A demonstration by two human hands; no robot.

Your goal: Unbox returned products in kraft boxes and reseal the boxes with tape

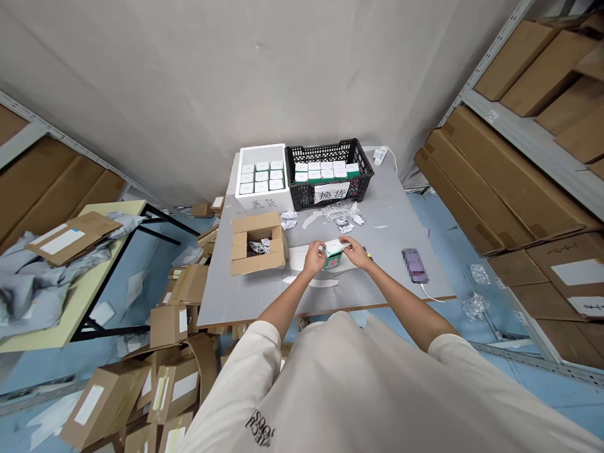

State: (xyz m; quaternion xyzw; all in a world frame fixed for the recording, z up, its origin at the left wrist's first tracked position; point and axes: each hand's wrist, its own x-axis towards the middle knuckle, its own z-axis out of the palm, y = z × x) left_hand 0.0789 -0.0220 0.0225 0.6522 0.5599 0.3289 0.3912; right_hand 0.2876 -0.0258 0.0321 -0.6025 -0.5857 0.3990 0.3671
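Between my two hands a small green box with a white top (pixel 333 251) stands near the front of the grey table (pixel 377 277). My left hand (pixel 315 257) grips its left side, and my right hand (pixel 356 251) has its fingers closed at the top right edge. A yellow-and-black tool (pixel 369 255) shows partly beside my right hand; the rest of it is hidden. Paper sheets (pixel 298 257) lie under and beside the box. To the left, an open cardboard box (pixel 258 261) contains crumpled paper.
At the back stand a white foam box (pixel 262 153) and a black crate (pixel 352 189), each with several small white-topped boxes. Clear plastic wrap (pixel 337 212) and crumpled paper (pixel 346 228) lie before them. A phone (pixel 415 265) with a cable is at right. Cartons (pixel 174 377) crowd the floor at left.
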